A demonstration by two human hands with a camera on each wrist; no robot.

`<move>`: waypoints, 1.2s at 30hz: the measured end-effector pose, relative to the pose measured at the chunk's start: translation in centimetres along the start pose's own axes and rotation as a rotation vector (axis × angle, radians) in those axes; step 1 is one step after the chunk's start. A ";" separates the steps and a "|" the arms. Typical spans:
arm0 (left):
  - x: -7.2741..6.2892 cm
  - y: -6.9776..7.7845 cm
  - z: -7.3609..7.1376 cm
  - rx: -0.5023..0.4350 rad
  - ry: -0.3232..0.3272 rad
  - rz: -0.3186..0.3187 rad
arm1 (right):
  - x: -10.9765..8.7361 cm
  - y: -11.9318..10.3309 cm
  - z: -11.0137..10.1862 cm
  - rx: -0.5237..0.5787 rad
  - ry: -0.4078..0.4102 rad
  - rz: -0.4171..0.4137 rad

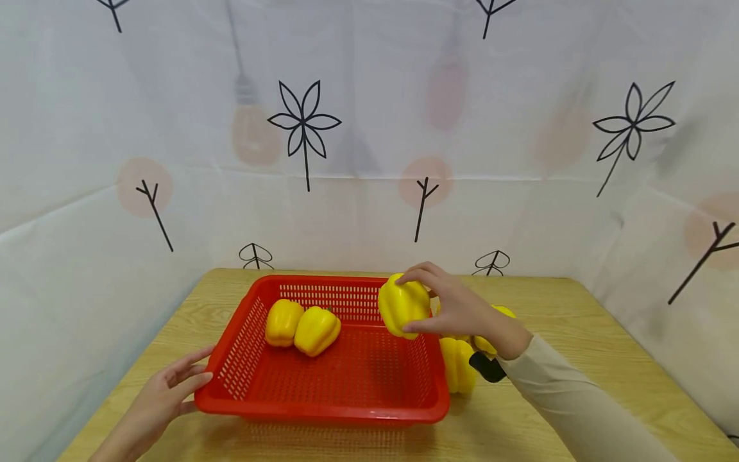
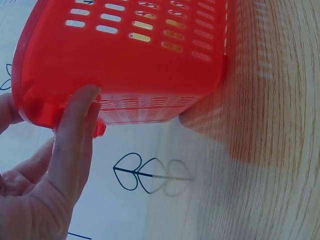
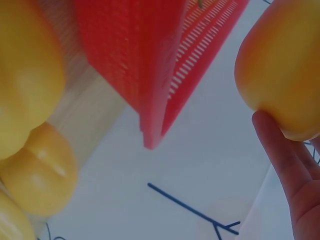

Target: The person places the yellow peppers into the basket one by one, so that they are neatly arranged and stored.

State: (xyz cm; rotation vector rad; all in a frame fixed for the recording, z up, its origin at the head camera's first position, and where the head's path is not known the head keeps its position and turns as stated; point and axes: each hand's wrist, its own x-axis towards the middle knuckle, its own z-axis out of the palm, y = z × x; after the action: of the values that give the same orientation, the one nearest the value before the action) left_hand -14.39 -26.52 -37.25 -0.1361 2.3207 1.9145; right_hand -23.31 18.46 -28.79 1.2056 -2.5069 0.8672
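A yellow bell pepper [image 1: 403, 307] is held up by my right hand [image 1: 447, 301], thumb on its near side and fingers over its far side, above the right end of the red basket [image 1: 323, 414]. In the right wrist view the fingers press against that pepper [image 3: 282, 70], higher than the basket's rim. My left hand [image 1: 167, 388] grips the basket's left rim at the near corner. From the left wrist, its fingers [image 2: 75, 130] show under the rim on the outer wall. Inside the basket, two yellow bell peppers [image 1: 284, 323] lie side by side at the left.
More yellow bell peppers [image 1: 458, 366] stand on the wooden table [image 1: 554, 385] just right of the basket, partly hidden behind my right hand and wrist. A white patterned cloth [image 1: 369, 141] hangs behind the table and along both sides.
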 end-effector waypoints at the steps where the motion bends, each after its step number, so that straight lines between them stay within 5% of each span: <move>1: 0.0 0.0 0.0 0.001 0.000 0.000 | 0.3 0.0 0.1 0.005 -0.005 0.005; 21: 0.1 0.0 -0.1 -0.010 -0.017 0.015 | 4.7 0.0 3.0 0.038 -0.050 0.029; 36: 0.2 0.0 -0.2 -0.036 -0.032 0.020 | 7.6 0.1 6.8 0.029 -0.235 0.252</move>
State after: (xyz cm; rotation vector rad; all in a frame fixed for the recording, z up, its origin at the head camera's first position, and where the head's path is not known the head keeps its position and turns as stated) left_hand -14.56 -26.76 -37.27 -0.0845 2.2768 1.9535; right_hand -27.92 9.61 -30.89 1.0702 -2.8931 0.8648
